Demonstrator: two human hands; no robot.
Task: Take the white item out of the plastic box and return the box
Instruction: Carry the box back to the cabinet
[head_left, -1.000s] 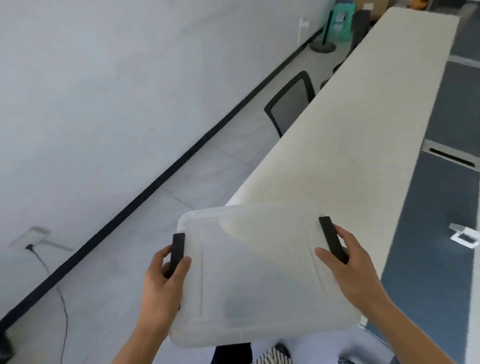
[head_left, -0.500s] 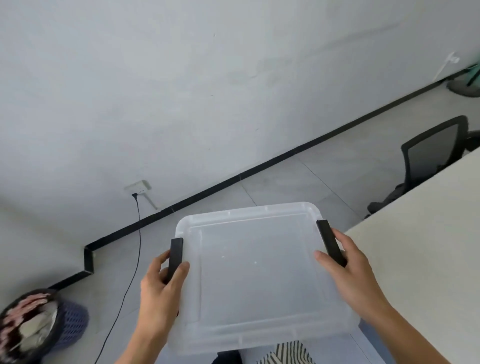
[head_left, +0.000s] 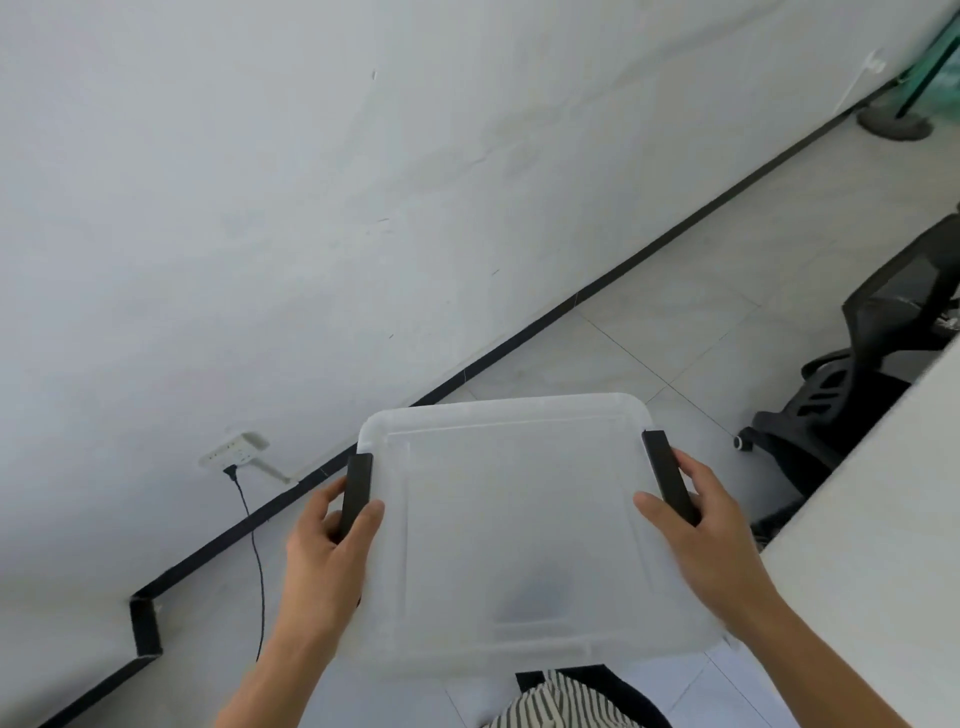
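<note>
The translucent plastic box (head_left: 519, 530), lid on with black side latches, is held level above the floor.

Pale grey wall (head_left: 311, 208) with black skirting (head_left: 571, 301), tiled floor (head_left: 727, 291), black mesh chair (head_left: 883, 332) beside white table (head_left: 893, 519).

I see frosted clear box (head_left: 519, 530), black side clips (head_left: 357, 488), black mesh chair (head_left: 852, 395), cream worktop (head_left: 883, 519), black-white striped cloth (head_left: 561, 701).

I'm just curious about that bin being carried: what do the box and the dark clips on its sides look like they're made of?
The box looks like translucent, frosted plastic: the floor and a dark shape show dimly through it. The two side clips appear to be matte black plastic, opaque and without glare. The left hand and right hand grip it there.
</note>
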